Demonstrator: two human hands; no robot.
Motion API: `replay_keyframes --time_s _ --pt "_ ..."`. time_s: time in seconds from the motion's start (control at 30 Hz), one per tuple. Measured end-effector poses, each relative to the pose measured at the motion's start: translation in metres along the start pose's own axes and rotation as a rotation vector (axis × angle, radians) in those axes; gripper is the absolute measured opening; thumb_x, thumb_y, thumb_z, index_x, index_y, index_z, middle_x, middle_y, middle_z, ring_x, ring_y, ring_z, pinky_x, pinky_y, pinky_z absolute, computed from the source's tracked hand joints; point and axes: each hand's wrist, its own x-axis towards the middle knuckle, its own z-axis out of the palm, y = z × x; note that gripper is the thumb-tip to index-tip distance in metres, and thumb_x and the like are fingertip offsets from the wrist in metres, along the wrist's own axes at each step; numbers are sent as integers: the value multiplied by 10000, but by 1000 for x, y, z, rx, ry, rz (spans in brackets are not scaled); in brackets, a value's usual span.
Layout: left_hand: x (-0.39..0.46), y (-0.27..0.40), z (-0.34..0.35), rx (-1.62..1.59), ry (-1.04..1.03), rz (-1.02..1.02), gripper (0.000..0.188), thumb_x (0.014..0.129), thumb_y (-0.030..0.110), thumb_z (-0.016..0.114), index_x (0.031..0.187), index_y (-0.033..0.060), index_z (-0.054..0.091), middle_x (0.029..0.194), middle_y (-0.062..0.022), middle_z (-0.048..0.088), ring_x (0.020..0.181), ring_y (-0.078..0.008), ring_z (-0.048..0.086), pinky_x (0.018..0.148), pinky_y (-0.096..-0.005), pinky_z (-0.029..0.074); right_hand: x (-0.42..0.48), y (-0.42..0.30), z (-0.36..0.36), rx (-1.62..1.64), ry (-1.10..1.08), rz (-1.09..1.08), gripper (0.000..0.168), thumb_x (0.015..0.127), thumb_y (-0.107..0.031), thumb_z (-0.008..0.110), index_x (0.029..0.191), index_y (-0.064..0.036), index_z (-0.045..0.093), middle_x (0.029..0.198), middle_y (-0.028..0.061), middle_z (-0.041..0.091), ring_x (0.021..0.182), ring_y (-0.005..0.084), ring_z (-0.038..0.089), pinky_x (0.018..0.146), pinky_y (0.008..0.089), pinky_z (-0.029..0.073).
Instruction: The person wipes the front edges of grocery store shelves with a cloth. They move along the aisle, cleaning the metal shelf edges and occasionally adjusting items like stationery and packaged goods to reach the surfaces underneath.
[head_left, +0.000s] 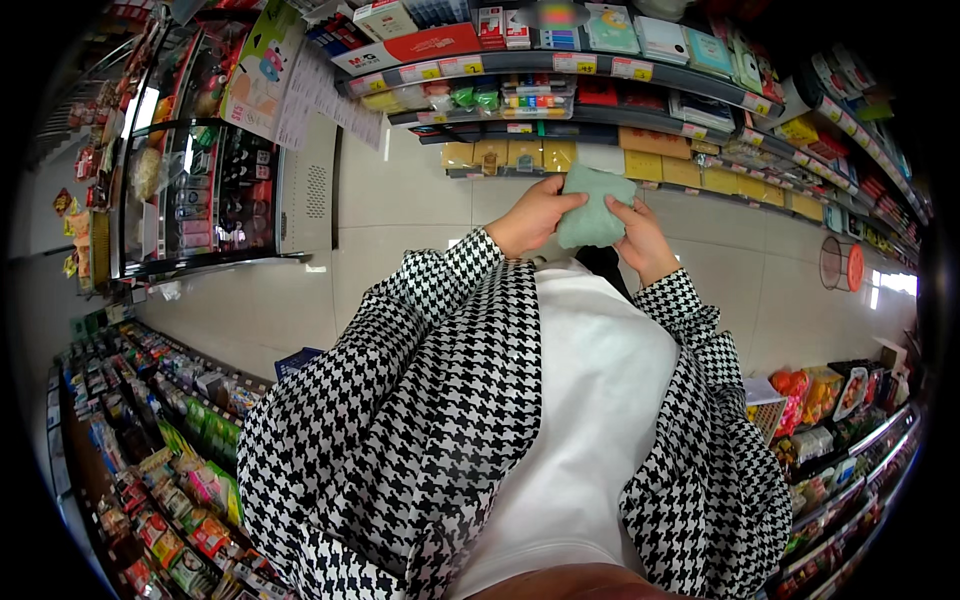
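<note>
A folded pale green cloth (596, 206) is held up between my two hands, in front of the stationery shelves. My left hand (532, 214) grips its left edge, thumb on top and the other fingers mostly behind. At the opposite edge, my right hand (641, 234) pinches the cloth with its thumb on the upper face. The cloth looks soft and roughly square, with uneven edges. Beyond it, brown paper envelopes (645, 165) lie on the lowest shelf.
Stationery shelves (525, 64) with price tags curve across the front. A glass-doored display cabinet (202, 165) stands at left. Packaged goods (180, 525) fill shelves at lower left. A red-rimmed wire basket (853, 268) is on the tiled floor (405, 202) at right. A blue basket (296, 361) shows by my left elbow.
</note>
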Motion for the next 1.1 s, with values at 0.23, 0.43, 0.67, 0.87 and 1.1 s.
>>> replay_keyframes --time_s 0.23,0.43,0.67,0.87,1.1 --pt "25 0 -25 34 192 -43 393 974 151 620 1326 21 504 1208 -60 598 1115 -224 603 937 -359 508 25 -16 -12 81 244 -7 352 978 -128 622 1293 -19 511 1214 122 626 1078 279 646 921 436 552" --pt "76 0 -67 -202 379 -106 255 974 100 600 1210 19 548 1100 -88 618 966 -219 634 819 -344 552 18 -29 -25 146 280 -22 358 978 -122 616 1301 -15 507 1227 118 621 1106 272 631 931 437 543" --pt "131 14 -104 -603 493 -53 141 999 111 570 1045 -21 553 933 -116 609 842 -241 634 734 -309 579 -3 -24 -17 117 381 -17 381 981 -119 606 1326 -2 495 1267 124 604 1142 273 613 963 427 524" --pt "183 19 -129 -744 685 192 83 969 63 580 1038 33 545 912 -88 597 827 -214 602 770 -322 566 -7 -38 -37 72 384 -53 407 974 -109 608 1342 5 475 1274 131 596 1152 280 610 964 435 523" --pt "189 30 -148 -815 757 197 115 974 125 573 1004 13 567 933 -93 598 847 -217 599 798 -317 559 -13 -39 -29 73 419 -35 402 968 -112 619 1326 8 480 1258 130 606 1130 278 620 955 431 527"
